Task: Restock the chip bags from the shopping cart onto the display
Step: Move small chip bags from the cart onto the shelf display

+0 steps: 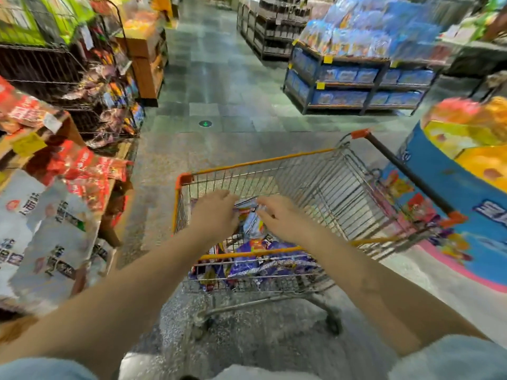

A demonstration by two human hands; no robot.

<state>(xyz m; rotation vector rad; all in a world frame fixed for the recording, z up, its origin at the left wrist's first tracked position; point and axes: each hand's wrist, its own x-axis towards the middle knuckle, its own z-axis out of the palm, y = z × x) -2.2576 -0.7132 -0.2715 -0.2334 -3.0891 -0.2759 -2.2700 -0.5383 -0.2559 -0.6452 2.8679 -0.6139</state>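
A wire shopping cart [323, 185] with orange trim stands in the aisle in front of me. Several purple and blue chip bags [263, 256] lie in its basket. Both my arms reach down into it. My left hand [215, 212] and my right hand [282, 215] are side by side on a light blue bag [253, 223] at the top of the pile. Motion blur hides whether the fingers curl round it. The display [82, 171] of red snack bags sits to my left.
A wire rack [55, 67] with hanging packets stands at the far left. A blue round promotional stand [450, 171] is close behind the cart's handle on the right. Blue-stocked shelves [356, 78] lie further ahead. The tiled aisle [219, 78] runs forward between them.
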